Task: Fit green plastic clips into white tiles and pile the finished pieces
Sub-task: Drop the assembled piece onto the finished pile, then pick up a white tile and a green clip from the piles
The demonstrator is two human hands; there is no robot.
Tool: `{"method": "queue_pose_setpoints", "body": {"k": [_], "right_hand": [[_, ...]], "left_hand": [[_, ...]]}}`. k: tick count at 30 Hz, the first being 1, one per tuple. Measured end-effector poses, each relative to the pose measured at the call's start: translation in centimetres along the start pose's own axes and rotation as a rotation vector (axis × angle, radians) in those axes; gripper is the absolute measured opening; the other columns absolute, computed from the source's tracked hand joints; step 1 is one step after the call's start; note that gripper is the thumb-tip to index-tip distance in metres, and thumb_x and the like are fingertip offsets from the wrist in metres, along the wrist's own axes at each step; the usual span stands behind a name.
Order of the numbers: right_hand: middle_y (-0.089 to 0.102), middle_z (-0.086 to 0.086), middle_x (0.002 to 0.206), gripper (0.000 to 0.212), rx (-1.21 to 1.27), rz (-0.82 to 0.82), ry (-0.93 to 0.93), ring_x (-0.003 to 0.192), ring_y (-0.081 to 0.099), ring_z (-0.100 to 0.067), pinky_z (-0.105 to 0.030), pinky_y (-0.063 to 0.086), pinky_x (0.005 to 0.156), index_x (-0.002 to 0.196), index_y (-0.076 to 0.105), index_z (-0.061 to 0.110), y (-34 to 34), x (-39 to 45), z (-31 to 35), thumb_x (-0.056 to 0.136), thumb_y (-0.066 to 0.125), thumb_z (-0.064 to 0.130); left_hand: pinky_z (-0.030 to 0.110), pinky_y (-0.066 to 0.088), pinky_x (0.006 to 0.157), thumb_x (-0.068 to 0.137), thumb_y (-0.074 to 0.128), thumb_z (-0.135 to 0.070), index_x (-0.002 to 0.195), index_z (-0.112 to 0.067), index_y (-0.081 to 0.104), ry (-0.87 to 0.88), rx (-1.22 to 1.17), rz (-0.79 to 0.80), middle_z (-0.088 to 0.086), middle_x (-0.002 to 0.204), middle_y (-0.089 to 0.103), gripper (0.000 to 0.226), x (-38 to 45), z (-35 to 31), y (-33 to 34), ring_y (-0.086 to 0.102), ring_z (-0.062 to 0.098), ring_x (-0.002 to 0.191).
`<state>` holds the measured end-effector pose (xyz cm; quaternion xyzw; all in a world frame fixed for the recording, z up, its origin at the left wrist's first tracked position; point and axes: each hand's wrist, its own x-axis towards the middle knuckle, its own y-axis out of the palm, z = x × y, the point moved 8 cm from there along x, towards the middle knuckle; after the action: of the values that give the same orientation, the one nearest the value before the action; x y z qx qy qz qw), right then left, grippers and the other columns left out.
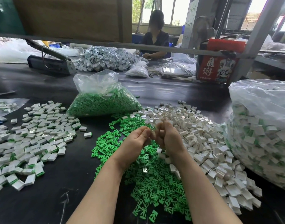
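Note:
My left hand (135,140) and my right hand (170,138) meet fingertip to fingertip above the table, both with curled fingers. The left seems to pinch a green clip and the right a white tile, but both pieces are blurred and mostly hidden by the fingers. Below and in front of my hands lies a loose heap of green clips (148,180). Empty white tiles (195,135) are heaped to the right of it. Finished white pieces with green edges (38,135) are spread out on the left.
A clear bag of green clips (103,102) stands behind the heaps, and a large clear bag of finished pieces (259,135) stands at the right. The black table (66,183) shows between the piles. Further back are a sealing machine (49,60), a red box (217,68) and a seated person (156,39).

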<state>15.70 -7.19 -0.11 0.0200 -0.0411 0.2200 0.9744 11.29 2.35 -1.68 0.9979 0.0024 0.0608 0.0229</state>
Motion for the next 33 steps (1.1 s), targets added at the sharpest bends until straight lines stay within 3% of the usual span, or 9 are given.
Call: {"method": "queue_pose_setpoints", "body": {"k": [5,9,12,14,18,22,26,29,33], "right_hand": [[0.044,0.003,0.064,0.026,0.055,0.054,0.092,0.051,0.037,-0.007,-0.021,0.026,0.046,0.100,0.052,0.011,0.6,0.0,-1.1,0.103,0.041,0.034],[0.045,0.004,0.064,0.027,0.124,0.084,0.108,0.053,0.035,-0.008,-0.023,0.023,0.047,0.092,0.051,0.017,0.7,0.0,-1.2,0.102,0.043,0.040],[0.048,0.010,0.059,0.027,0.042,0.084,0.038,0.049,0.041,-0.002,-0.017,0.032,0.045,0.089,0.053,0.015,0.8,-0.1,-0.6,0.103,0.042,0.036],[0.049,0.014,0.055,0.028,-0.035,0.061,-0.060,0.049,0.046,0.001,-0.014,0.040,0.049,0.083,0.053,0.014,0.8,-0.1,0.3,0.104,0.042,0.028],[0.044,0.007,0.062,0.034,-0.306,0.006,-0.220,0.060,0.040,-0.012,-0.039,0.037,0.062,0.071,0.049,0.018,0.6,-0.1,1.3,0.104,0.042,0.025],[0.045,0.012,0.055,0.038,-0.497,-0.034,-0.291,0.052,0.039,-0.002,-0.033,0.035,0.055,0.065,0.046,0.029,0.8,-0.4,1.6,0.104,0.043,0.028],[0.047,0.009,0.061,0.035,-0.492,-0.039,-0.245,0.055,0.041,-0.003,-0.028,0.036,0.056,0.072,0.054,0.012,1.2,-0.4,0.9,0.104,0.043,0.021],[0.050,0.000,0.065,0.034,-0.517,-0.039,-0.229,0.061,0.044,-0.014,-0.041,0.041,0.061,0.079,0.055,0.001,1.3,-0.5,0.7,0.104,0.042,0.020],[0.058,-0.013,0.072,0.035,-0.562,-0.045,-0.229,0.067,0.052,-0.031,-0.052,0.048,0.068,0.081,0.056,-0.001,1.4,-0.5,0.6,0.104,0.041,0.022]], "left_hand": [[0.014,0.047,0.091,0.096,0.048,-0.035,0.090,-0.018,0.068,0.004,-0.047,0.028,0.003,0.106,0.074,0.027,-0.1,-0.2,0.3,0.066,0.007,0.107],[0.016,0.048,0.088,0.099,0.047,-0.032,0.090,-0.016,0.070,0.025,-0.064,0.015,-0.002,0.092,0.071,0.029,-0.1,-0.5,0.2,0.065,0.006,0.095],[0.014,0.048,0.089,0.102,0.044,-0.026,0.092,-0.010,0.070,0.021,-0.056,0.003,0.001,0.096,0.073,0.032,-0.2,-0.4,0.0,0.067,0.008,0.100],[0.014,0.048,0.086,0.103,0.043,-0.024,0.086,-0.021,0.073,0.019,-0.059,0.010,-0.004,0.089,0.073,0.035,-0.2,-0.5,0.1,0.067,0.005,0.095],[0.025,0.045,0.090,0.103,0.045,-0.023,0.083,-0.020,0.065,0.006,-0.039,-0.033,-0.010,0.076,0.057,0.029,-0.2,-0.3,-0.3,0.053,0.002,0.076],[0.025,0.040,0.078,0.102,0.044,-0.026,0.087,-0.014,0.057,0.009,-0.004,-0.065,-0.011,0.069,0.048,0.024,-0.1,-0.2,-0.7,0.042,0.007,0.071],[0.009,0.045,0.064,0.106,0.039,-0.019,0.086,-0.016,0.061,0.001,0.023,-0.061,-0.020,0.066,0.061,0.030,0.0,0.2,-0.5,0.055,-0.006,0.066],[0.011,0.049,0.074,0.106,0.037,-0.016,0.096,-0.017,0.065,-0.009,0.032,-0.058,-0.018,0.078,0.071,0.029,-0.1,0.4,-0.5,0.064,-0.008,0.080],[0.019,0.051,0.084,0.106,0.039,-0.017,0.100,-0.016,0.067,-0.030,0.022,-0.081,-0.010,0.089,0.072,0.029,0.0,0.6,-0.7,0.065,0.004,0.093]]}}
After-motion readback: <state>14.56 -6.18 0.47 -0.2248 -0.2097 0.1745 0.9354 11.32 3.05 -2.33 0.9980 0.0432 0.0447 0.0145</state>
